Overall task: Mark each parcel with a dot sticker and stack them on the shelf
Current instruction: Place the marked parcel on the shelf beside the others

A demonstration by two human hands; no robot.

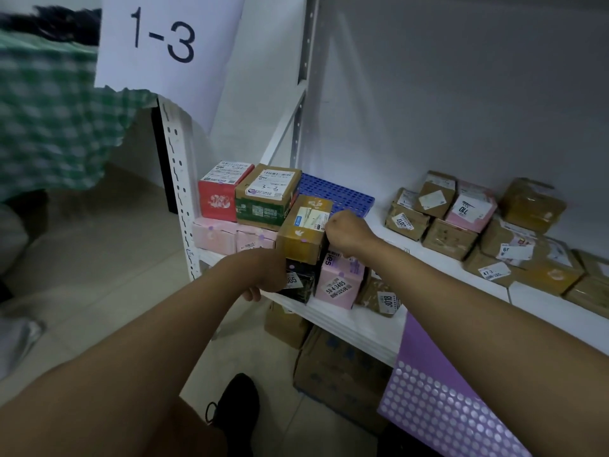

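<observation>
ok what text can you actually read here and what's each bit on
"1-3": paper sign hung on the shelf frame.
"3-3", handwritten: brown and green box.
"58-4-3405": pink box.
"110": pink parcel.
"J018": brown parcel.
"47-3": label on a brown parcel.
Shipping labels elsewhere: too small or blurred.

Just one view here, head-mounted, wide-angle, looking forward and down. Aimed at the front-left corner of a white shelf (pixel 356 328), close enough for both forearms to stretch in from the bottom edge to the parcels. Tilted a bit, so the shelf runs diagonally down to the right. Catches floor tiles (pixel 125 258) at left, wall behind, lower boxes underneath. Edges bent by the lens. No second view to compare.
</observation>
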